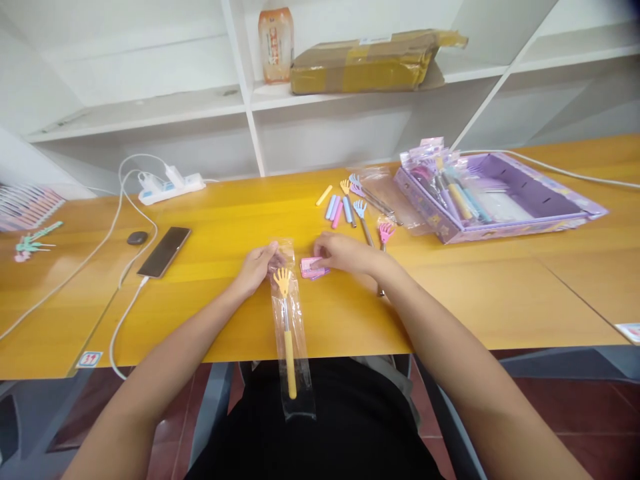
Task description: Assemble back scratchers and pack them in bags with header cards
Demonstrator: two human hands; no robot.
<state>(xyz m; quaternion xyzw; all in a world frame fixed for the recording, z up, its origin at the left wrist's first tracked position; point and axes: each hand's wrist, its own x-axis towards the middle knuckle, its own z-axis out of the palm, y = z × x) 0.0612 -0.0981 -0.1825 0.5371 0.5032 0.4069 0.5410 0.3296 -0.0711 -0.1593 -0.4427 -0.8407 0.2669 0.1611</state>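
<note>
Both forearms reaching forward, fingers bent

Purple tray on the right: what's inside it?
The tray holds clear packets heaped towards its left end; yellow, purple and blue handles show through. Whatever lies beneath the heap is covered, so I can't tell how many there are.

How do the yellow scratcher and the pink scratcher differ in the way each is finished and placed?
The yellow scratcher sits inside a clear sleeve held by the left hand; the pink scratcher is unwrapped.
The yellow one has a yellow grip, while the pink one's visible shaft is bare metal.
The yellow one's handle reaches past the table edge; the pink one lies wholly over the table.
Both have claw-shaped heads pointing away from the person.
</note>
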